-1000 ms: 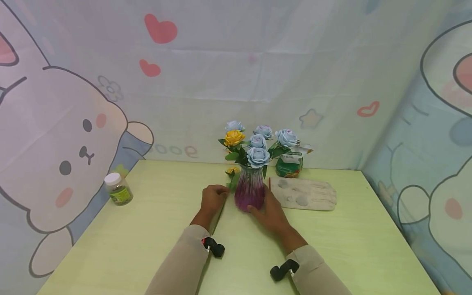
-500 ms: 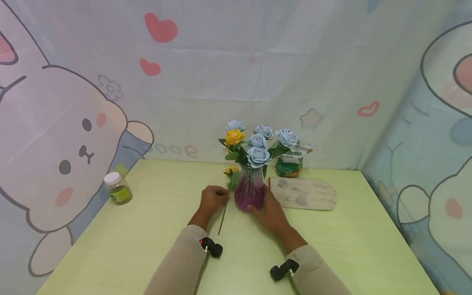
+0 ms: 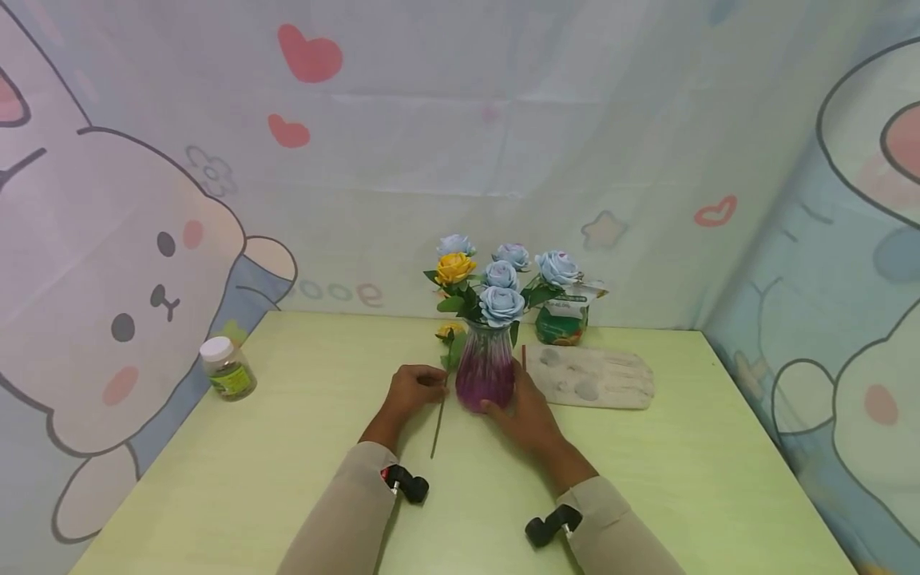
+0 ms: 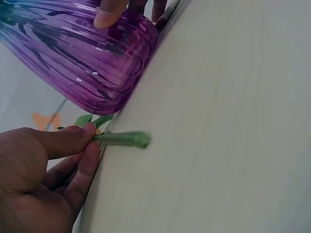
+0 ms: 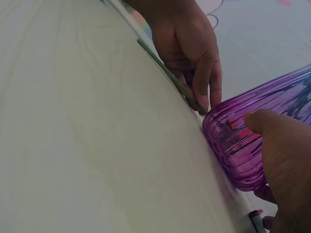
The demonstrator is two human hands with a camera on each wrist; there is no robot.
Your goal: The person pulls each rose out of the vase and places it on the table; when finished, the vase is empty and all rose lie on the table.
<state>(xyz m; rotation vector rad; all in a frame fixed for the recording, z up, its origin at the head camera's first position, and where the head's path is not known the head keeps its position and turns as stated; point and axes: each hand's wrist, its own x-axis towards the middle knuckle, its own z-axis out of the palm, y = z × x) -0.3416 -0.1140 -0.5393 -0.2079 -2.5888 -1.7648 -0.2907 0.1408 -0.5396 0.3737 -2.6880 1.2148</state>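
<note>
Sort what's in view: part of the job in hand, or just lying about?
In the job:
purple vase, held by the right hand
yellow flower, its stem pinched by the left hand
blue roses in the purple vase

Apparently just lying about:
white-lidded jar
green-and-white packet
pale, glove-like item

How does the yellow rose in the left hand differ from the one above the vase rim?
The held yellow rose is outside the vase; the upper yellow rose rises above the rim.
The left hand pinches the held yellow rose; no hand touches the upper yellow rose.
The held yellow rose's stem end shows; the upper yellow rose's is unclear.
Both are yellow.
</note>
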